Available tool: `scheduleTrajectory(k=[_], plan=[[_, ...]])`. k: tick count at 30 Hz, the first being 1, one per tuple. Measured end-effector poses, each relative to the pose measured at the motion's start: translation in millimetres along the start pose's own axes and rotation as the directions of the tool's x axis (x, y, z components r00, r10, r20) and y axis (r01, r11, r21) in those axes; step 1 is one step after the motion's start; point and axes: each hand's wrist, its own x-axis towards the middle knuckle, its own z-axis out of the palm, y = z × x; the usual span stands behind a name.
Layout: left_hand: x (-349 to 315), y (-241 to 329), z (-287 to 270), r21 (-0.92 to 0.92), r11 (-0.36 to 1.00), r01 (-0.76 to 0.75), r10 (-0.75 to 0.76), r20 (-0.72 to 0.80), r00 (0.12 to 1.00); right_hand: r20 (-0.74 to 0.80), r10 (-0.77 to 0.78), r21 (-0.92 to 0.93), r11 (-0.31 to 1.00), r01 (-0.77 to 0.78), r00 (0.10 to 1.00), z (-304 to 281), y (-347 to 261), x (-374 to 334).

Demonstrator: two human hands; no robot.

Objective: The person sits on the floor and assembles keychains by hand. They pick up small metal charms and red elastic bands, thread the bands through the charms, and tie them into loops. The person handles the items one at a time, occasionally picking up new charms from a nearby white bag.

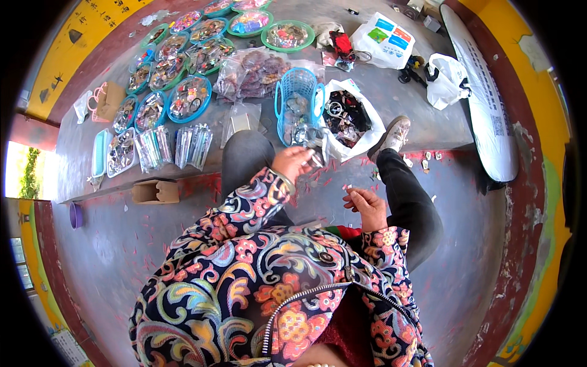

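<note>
My left hand (292,163) is closed on a small clear plastic packet (317,159), in front of the blue basket; the packet's contents are too small to name. My right hand (369,209) is held over my lap, its fingertips pinched at a tiny pale and reddish piece whose kind I cannot make out. Clear packets fill the tall blue plastic basket (279,109) just beyond my left hand. Beside it, a white plastic bag (374,129) lies open, holding a heap of small dark and shiny trinkets (346,116).
Blue and green round baskets (210,105) of packaged trinkets cover the raised platform's left. Bundles of slim packets (194,147) lie nearer, with a cardboard box (155,191) below. White bags (384,52) and a long white panel (489,104) are right. Small pieces (425,164) lie beside my shoe.
</note>
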Motion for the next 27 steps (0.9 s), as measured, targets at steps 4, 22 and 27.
scheduleTrajectory(k=[4,22,27], plan=[[34,13,-31,0.154,0.984,-0.085,0.096,-0.069,0.993,0.048,0.056,-0.008,0.998,-0.056,0.997,1,0,1],[21,16,-49,0.160,0.986,-0.050,0.054,-0.020,0.998,0.105,0.097,-0.084,0.993,-0.088,0.990,1,6,-2],[-10,27,-68,0.242,0.963,-0.121,0.107,0.070,0.992,0.111,0.038,-0.143,0.989,-0.022,0.993,3,5,-16]])
